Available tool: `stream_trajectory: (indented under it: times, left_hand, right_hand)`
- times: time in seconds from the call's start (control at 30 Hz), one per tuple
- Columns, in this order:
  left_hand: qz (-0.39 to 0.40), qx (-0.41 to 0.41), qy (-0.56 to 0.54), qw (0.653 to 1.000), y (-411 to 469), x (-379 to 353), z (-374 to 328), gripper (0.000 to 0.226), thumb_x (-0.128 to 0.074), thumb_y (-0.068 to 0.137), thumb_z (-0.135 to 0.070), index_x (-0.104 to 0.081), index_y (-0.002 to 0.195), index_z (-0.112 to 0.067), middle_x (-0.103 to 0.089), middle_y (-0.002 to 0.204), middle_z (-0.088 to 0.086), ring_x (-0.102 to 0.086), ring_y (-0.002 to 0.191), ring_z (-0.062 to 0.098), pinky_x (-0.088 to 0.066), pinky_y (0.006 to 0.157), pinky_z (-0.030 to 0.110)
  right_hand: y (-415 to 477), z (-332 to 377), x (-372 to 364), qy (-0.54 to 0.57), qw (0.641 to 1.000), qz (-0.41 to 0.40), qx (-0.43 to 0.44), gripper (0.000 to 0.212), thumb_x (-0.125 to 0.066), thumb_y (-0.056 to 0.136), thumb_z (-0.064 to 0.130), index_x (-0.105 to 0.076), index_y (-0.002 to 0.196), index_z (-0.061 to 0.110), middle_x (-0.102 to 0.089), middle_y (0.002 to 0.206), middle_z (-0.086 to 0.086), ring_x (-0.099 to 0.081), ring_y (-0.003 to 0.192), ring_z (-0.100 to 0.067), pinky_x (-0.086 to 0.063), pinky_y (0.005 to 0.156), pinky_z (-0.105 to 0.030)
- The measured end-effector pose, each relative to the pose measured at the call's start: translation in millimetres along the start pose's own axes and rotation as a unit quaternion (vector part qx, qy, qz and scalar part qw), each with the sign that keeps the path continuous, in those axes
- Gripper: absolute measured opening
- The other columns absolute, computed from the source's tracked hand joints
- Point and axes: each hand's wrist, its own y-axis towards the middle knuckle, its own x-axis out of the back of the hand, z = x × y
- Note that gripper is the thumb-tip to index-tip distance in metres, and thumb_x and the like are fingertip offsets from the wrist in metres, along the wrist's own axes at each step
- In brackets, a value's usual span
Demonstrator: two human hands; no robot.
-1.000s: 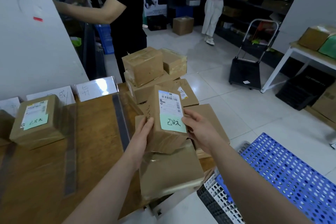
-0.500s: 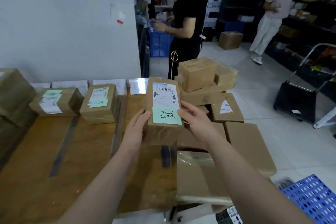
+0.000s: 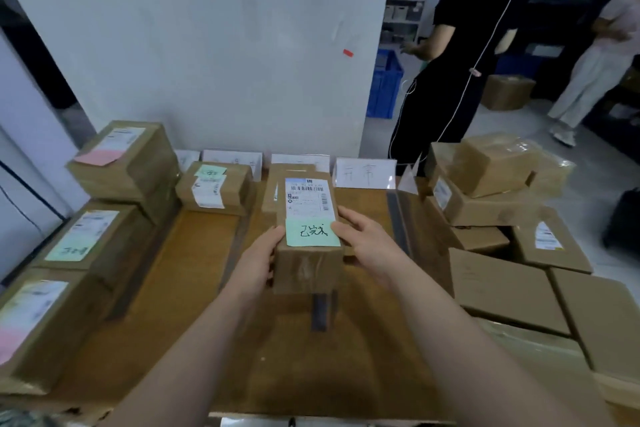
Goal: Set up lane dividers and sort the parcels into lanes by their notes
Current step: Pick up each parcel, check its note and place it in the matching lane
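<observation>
We grip the parcel (image 3: 309, 201) w/ left hand (image 3: 258, 262) & right hand (image 3: 369, 243) on its 2 sides: stiff carton, prob. light.

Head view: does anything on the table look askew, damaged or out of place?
Nothing looks damaged or spilled. The unsorted pile on the right is stacked loosely, its boxes at different angles. The pink note on the back-left box sits at a slant. The parcel held by the left hand and right hand looks intact.
</observation>
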Motion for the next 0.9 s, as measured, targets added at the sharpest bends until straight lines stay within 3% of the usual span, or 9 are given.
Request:
stream_trajectory:
  times: [0.1,0.23,0.3,0.37,0.43,0.6,0.73,0.9]
  left_hand:
    - [0.026,0.025,0.043,0.998,11,30,3,0.03,-0.042,0.095,-0.054,-0.067,0.104,-0.04,-0.075,0.092,-0.015,-0.067,0.096,0.014,-0.054,0.082,0.038]
    - [0.06,0.05,0.106,0.991,29,56,19,0.045,-0.041,0.099,-0.051,-0.05,0.139,-0.033,-0.065,0.126,-0.005,-0.058,0.117,0.02,-0.05,0.098,0.043]
    - [0.056,0.061,0.133,0.988,37,66,28,0.05,-0.041,0.1,-0.048,-0.04,0.147,-0.031,-0.059,0.134,-0.002,-0.056,0.119,0.019,-0.049,0.098,0.04]
    - [0.059,0.081,0.134,0.986,45,72,35,0.051,-0.042,0.101,-0.044,-0.037,0.149,-0.029,-0.06,0.133,0.0,-0.058,0.117,0.021,-0.052,0.095,0.042]
    - [0.063,0.098,0.137,0.984,53,75,41,0.052,-0.043,0.1,-0.043,-0.034,0.15,-0.029,-0.059,0.134,0.002,-0.059,0.117,0.022,-0.053,0.095,0.046]
    - [0.05,0.114,0.156,0.98,70,74,52,0.051,-0.042,0.102,-0.037,-0.029,0.151,-0.032,-0.06,0.131,-0.001,-0.059,0.116,0.021,-0.051,0.097,0.047]
    - [0.047,0.119,0.16,0.979,81,71,58,0.049,-0.041,0.104,-0.03,-0.028,0.151,-0.031,-0.06,0.121,-0.005,-0.058,0.112,0.019,-0.053,0.092,0.044]
    - [0.04,0.121,0.151,0.98,90,67,62,0.051,-0.04,0.104,-0.027,-0.025,0.152,-0.031,-0.053,0.138,-0.001,-0.052,0.122,0.02,-0.049,0.099,0.049]
  right_hand:
    - [9,-8,-32,-0.004,0.999,-0.026,-0.028,0.049,-0.055,0.097,0.024,-0.04,0.144,0.027,-0.065,0.121,0.006,-0.066,0.087,-0.001,-0.051,0.054,-0.014]
    - [21,-30,-63,-0.018,0.997,-0.06,-0.055,0.049,-0.054,0.098,0.017,-0.041,0.144,0.024,-0.065,0.113,0.009,-0.066,0.09,-0.004,-0.056,0.061,-0.019]
    - [25,-42,-74,-0.023,0.995,-0.075,-0.068,0.049,-0.054,0.097,0.015,-0.041,0.143,0.023,-0.063,0.105,0.013,-0.065,0.092,-0.005,-0.058,0.067,-0.023]
    - [31,-54,-83,-0.025,0.993,-0.087,-0.079,0.048,-0.055,0.097,0.013,-0.043,0.142,0.023,-0.062,0.098,0.018,-0.065,0.092,-0.005,-0.058,0.072,-0.025]
    - [37,-63,-89,-0.03,0.991,-0.097,-0.092,0.047,-0.055,0.096,0.013,-0.045,0.141,0.021,-0.063,0.104,0.013,-0.065,0.095,-0.007,-0.059,0.076,-0.028]
    - [54,-81,-96,-0.037,0.987,-0.118,-0.101,0.04,-0.055,0.096,0.01,-0.052,0.135,0.018,-0.066,0.114,0.004,-0.066,0.087,-0.003,-0.058,0.068,-0.022]
    - [65,-90,-97,-0.041,0.986,-0.12,-0.108,0.045,-0.055,0.096,0.01,-0.048,0.139,0.018,-0.064,0.124,-0.002,-0.066,0.096,-0.009,-0.059,0.074,-0.028]
    - [74,-95,-97,-0.039,0.986,-0.123,-0.105,0.051,-0.054,0.096,0.01,-0.041,0.144,0.02,-0.061,0.13,-0.003,-0.064,0.101,-0.012,-0.059,0.076,-0.029]
